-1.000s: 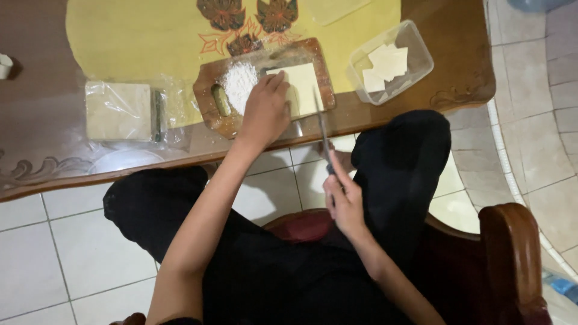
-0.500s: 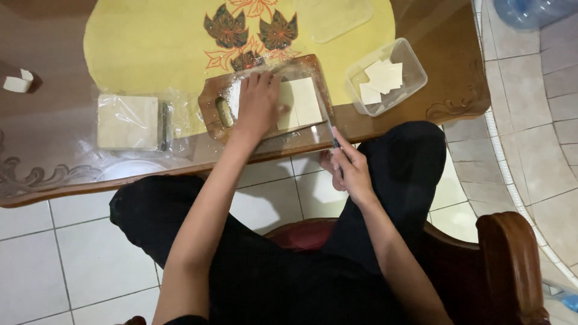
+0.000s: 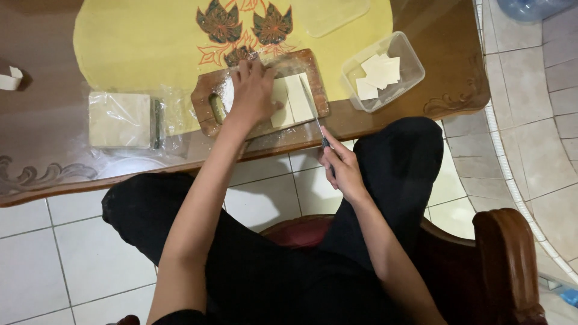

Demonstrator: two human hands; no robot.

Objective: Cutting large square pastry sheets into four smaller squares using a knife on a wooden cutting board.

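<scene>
I see my left hand (image 3: 253, 90) pressed flat, fingers spread, on the pale dough sheet (image 3: 292, 99) lying on the wooden cutting board (image 3: 208, 99) on the tabletop (image 3: 54, 168). My right hand (image 3: 343, 168) has its grip closed around a knife (image 3: 313, 111), blade across the sheet.

One cutting board (image 3: 208, 99), one knife (image 3: 314, 114), one plastic container (image 3: 409, 66), two hands.

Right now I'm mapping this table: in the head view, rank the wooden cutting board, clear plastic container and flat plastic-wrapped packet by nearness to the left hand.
1. Wooden cutting board, directly under the left hand.
2. Flat plastic-wrapped packet, toward the picture's left edge.
3. Clear plastic container, on the far right.
</scene>
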